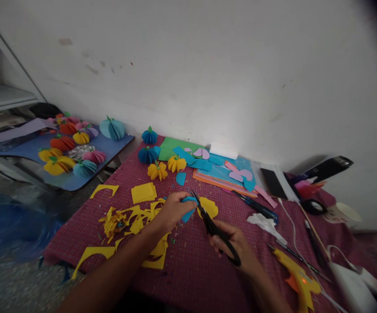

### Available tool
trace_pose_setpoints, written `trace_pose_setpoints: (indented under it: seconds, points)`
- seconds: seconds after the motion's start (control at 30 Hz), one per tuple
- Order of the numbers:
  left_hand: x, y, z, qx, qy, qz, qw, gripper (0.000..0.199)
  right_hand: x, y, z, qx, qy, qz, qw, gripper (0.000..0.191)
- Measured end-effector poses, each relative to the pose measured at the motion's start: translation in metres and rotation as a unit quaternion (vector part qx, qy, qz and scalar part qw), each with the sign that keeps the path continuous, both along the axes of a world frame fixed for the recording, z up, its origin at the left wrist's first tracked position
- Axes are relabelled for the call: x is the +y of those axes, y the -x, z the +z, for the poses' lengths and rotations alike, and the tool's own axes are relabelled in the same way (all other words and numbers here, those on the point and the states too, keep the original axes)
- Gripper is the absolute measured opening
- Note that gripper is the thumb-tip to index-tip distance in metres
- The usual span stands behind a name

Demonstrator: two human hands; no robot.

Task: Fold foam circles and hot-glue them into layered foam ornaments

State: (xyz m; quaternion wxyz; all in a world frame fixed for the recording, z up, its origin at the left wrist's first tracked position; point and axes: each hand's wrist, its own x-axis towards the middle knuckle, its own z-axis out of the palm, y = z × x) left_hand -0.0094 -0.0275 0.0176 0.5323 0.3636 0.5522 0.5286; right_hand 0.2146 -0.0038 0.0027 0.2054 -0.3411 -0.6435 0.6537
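My left hand pinches a piece of blue paper above the middle of the table. Black scissors are gripped in my right hand, their blades pointing up and left against the edge of that paper. Just behind the blades lies a rounded stack of yellow paper. Yellow paper scraps with curved cut-outs spread to the left of my left hand. A blue half-circle of paper rests on the cloth a little farther back.
Finished paper pumpkins stand at the table's back left, more on a blue side table. Coloured sheets lie at the back. To the right are a yellow glue gun, a dark-blue cutter, crumpled tissue and a white cable.
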Motion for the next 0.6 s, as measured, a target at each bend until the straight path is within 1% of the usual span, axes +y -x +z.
trace_pose_setpoints:
  seconds: [0.23, 0.4, 0.6]
  points:
    - [-0.0004, 0.0001, 0.0021, -0.005, 0.007, -0.006, 1.0, 0.023, 0.0004, -0.0028, -0.0008, -0.007, -0.005, 0.003, 1.0, 0.043]
    - [0.001, 0.0, -0.0006, -0.007, 0.01, -0.009, 1.0, 0.022, -0.0015, 0.0014, 0.0005, 0.032, 0.037, -0.014, 0.999, 0.049]
    - [0.0004, -0.0013, -0.0016, -0.003, 0.009, -0.024, 1.0, 0.022, -0.0013, 0.002, -0.0086, 0.067, 0.071, -0.022, 0.995, 0.043]
